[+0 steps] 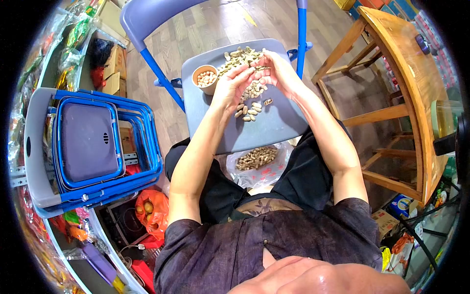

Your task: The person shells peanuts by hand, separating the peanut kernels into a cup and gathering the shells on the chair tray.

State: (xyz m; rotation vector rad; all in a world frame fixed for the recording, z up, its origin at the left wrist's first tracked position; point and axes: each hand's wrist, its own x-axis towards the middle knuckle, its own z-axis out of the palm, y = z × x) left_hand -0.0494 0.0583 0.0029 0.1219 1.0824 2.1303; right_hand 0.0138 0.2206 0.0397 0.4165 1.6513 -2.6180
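My left hand point(234, 84) and my right hand point(276, 68) come close together over the grey chair seat point(196, 122). Fingers of both are bent inward around something too small to make out. Beyond them lies a heap of peanut shells point(240, 55). Directly left of my left hand stands a round cup point(205, 78) holding shelled peanuts. Several whole peanuts point(249, 112) are scattered on the seat below my hands, beside more loose shells. Under the seat's near edge, between my legs, a plastic bag point(235, 176) holds many unshelled peanuts point(256, 158).
Folded blue-framed chairs point(90, 139) stand at the left beside shelves of packaged goods. An orange bag point(155, 210) lies at lower left. A wooden table point(396, 63) stands at the right, with cables and packages below it. The chair's backrest point(142, 24) rises at the far side.
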